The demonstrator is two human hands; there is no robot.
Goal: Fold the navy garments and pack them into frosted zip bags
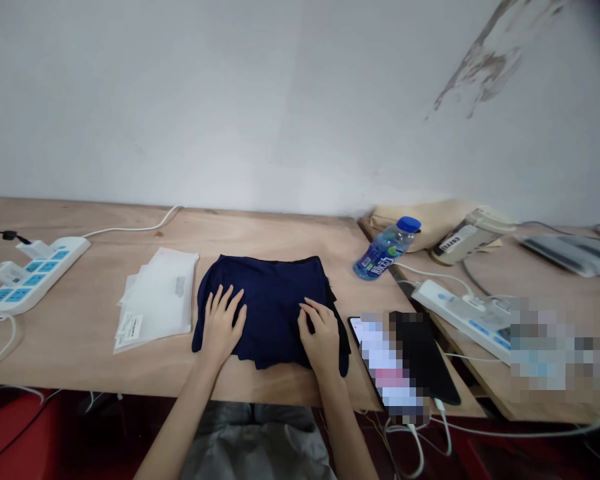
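A dark navy cloth garment (pixel 275 307) lies spread on the wooden table in front of me, its black-edged straight side away from me and its near edge wavy. My left hand (pixel 223 327) rests flat on its left part, fingers spread. On the right part is my right hand (pixel 321 333), with thumb and fingertips drawn together at the cloth in a pinch. How much fabric sits between them is hard to see. Left of the garment is a fanned stack of translucent white zip bags (pixel 163 300), some with small printed labels.
A white power strip (pixel 40 273) with plugs stands at far left. Rightward are a lit phone (pixel 385 360), a black device (pixel 425 353), a blue-capped bottle (pixel 387 250), a coffee cup (pixel 473 237) and a second power strip (pixel 460 317). Cables trail over the table (pixel 280 230).
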